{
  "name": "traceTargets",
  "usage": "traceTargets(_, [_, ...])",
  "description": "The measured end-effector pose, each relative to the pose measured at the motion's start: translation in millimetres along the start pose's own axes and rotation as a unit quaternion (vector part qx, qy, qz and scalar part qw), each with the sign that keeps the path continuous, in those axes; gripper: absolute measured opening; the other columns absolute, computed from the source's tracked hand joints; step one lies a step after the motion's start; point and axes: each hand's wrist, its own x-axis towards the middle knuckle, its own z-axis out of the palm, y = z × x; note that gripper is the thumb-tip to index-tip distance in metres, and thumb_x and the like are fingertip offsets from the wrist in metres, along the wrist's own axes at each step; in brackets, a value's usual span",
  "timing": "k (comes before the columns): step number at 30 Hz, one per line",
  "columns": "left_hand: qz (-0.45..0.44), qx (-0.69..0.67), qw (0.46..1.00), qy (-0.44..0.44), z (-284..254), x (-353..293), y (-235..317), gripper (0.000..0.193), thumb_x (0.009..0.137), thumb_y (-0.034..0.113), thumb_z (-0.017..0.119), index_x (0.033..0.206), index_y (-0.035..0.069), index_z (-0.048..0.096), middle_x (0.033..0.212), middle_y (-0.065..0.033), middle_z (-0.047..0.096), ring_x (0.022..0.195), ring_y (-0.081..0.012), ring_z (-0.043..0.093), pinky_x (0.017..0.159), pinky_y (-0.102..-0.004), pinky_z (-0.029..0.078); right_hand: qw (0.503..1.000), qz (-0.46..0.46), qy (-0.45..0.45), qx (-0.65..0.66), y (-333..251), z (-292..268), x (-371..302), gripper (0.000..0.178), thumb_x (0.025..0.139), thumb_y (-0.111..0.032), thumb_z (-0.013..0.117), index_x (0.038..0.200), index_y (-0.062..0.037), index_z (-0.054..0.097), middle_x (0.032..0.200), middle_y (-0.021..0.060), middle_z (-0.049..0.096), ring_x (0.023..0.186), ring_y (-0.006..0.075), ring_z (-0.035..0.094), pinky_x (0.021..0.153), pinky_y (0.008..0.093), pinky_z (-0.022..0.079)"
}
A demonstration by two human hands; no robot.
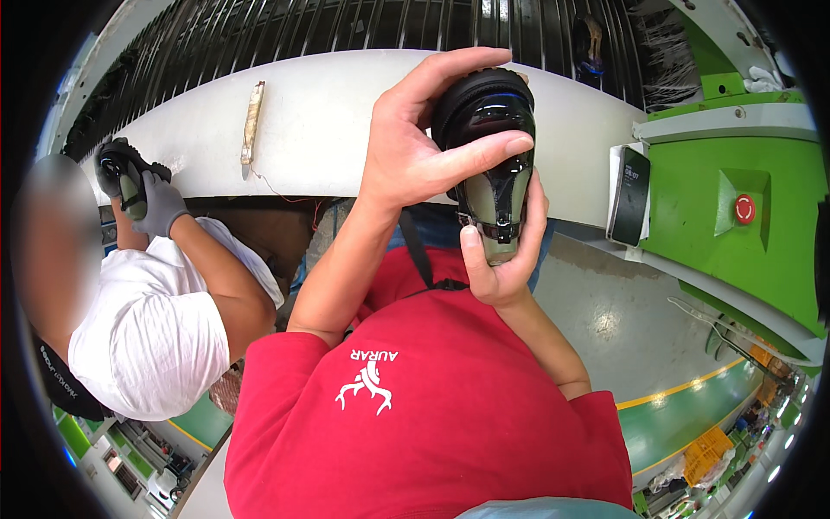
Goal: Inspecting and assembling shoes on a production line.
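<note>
A glossy black moulded part (pixel 493 164) is gripped in both hands, left hand (pixel 415 147) over its top, right hand (pixel 506 259) beneath, above the white conveyor (pixel 328 130); inspection judged underway, rotation needed next.

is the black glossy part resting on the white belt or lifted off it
Lifted off. The black glossy part is clasped between the left hand and right hand, above the white belt, touching only the fingers.
</note>
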Motion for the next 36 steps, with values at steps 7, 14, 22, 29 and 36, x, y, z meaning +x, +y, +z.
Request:
traceTargets(7, [0.002,0.010,1.000,0.010,-0.1,-0.7,-1.3,0.064,0.083,0.010,0.096,0.140,-0.002,0.069,0.118,-0.0130,0.079,0.106,-0.0188,0.078,0.096,-0.0332,0.065,1.000,0.002,-0.009,-0.003,-0.9,-0.8,1.8,0.088,0.095,-0.018,0.074,0.163,0.0163,0.029,0.137,0.0248,0.050,0.118,0.0312,0.058,0.101,0.0415,0.050])
traceTargets(14, [0.005,0.016,1.000,0.016,0.2,-1.1,-0.8,0.062,0.084,0.010,0.097,0.138,-0.002,0.070,0.116,-0.0127,0.080,0.105,-0.0188,0.079,0.095,-0.0328,0.065,1.000,0.003,-0.009,-0.009,-3.2,-0.7,1.8,0.087,0.095,-0.018,0.074,0.163,0.0161,0.030,0.137,0.0253,0.050,0.118,0.0313,0.058,0.101,0.0416,0.050])
traceTargets(22, [0.010,0.013,1.000,0.018,-0.1,-1.6,-1.1,0.061,0.083,0.009,0.097,0.137,-0.002,0.070,0.117,-0.0133,0.080,0.105,-0.0192,0.079,0.095,-0.0332,0.066,1.000,0.016,-0.007,0.005,-3.4,0.6,0.6,0.087,0.095,-0.018,0.073,0.163,0.0156,0.030,0.136,0.0251,0.051,0.117,0.0312,0.058,0.100,0.0412,0.051])
traceTargets(29, [0.003,0.008,1.000,0.019,-1.4,-2.2,-0.4,0.061,0.083,0.009,0.097,0.137,-0.002,0.070,0.116,-0.0137,0.081,0.105,-0.0195,0.080,0.095,-0.0333,0.066,1.000,0.009,-0.012,-0.005,-3.6,0.5,0.8,0.087,0.095,-0.017,0.073,0.164,0.0155,0.030,0.135,0.0245,0.051,0.117,0.0309,0.058,0.099,0.0404,0.051])
traceTargets(36, [0.006,0.021,0.999,0.026,-1.9,-3.1,1.5,0.060,0.086,0.010,0.094,0.139,0.000,0.071,0.117,-0.0117,0.079,0.104,-0.0176,0.078,0.094,-0.0318,0.064,1.000,0.009,-0.011,-0.003,-6.0,0.2,0.8,0.087,0.095,-0.017,0.073,0.163,0.0158,0.031,0.135,0.0246,0.051,0.116,0.0306,0.058,0.099,0.0404,0.051])
